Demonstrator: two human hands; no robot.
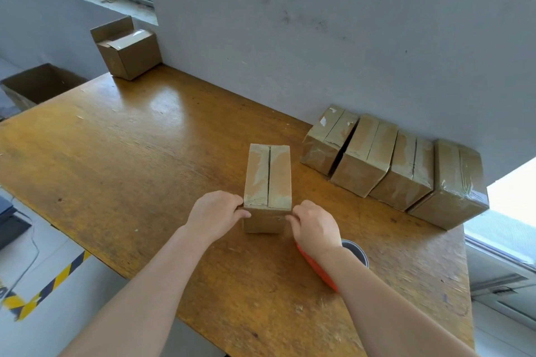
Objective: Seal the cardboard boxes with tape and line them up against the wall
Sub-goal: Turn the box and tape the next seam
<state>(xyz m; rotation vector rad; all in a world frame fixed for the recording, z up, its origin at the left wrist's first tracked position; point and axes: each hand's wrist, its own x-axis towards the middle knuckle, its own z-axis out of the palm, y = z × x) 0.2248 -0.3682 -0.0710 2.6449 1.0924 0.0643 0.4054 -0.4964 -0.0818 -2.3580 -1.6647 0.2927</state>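
From your head view, your left hand [216, 216] and right hand [314, 226] both grasp the taped box [267, 182]. The left curls round its near left corner with the thumb on the front face, and the right pinches its near right corner. The taped box stands on the wooden table [145, 168], long side running away from you, with clear tape over the top and a dark seam down the middle. To the right of the taped box and farther from you, four sealed boxes [391, 165] sit side by side in a slanted row. Their far ends are against the grey wall [319, 38], and the nearest of them is near the taped box but not touching it. Just behind your right wrist, nearer to you than the taped box, lies a tape roll [358, 252] with a dark core. Beside it is an orange tool [316, 269], mostly hidden under your forearm, so you cannot tell whether the two are joined. Well beyond the taped box to the left, an open box [129, 49] with one flap up sits at the table's far corner by the wall. Farther left of the taped box, off the table edge, is a second open carton [37, 85]. Below the table on the left, yellow-and-black striped tape [49, 287] marks the floor.
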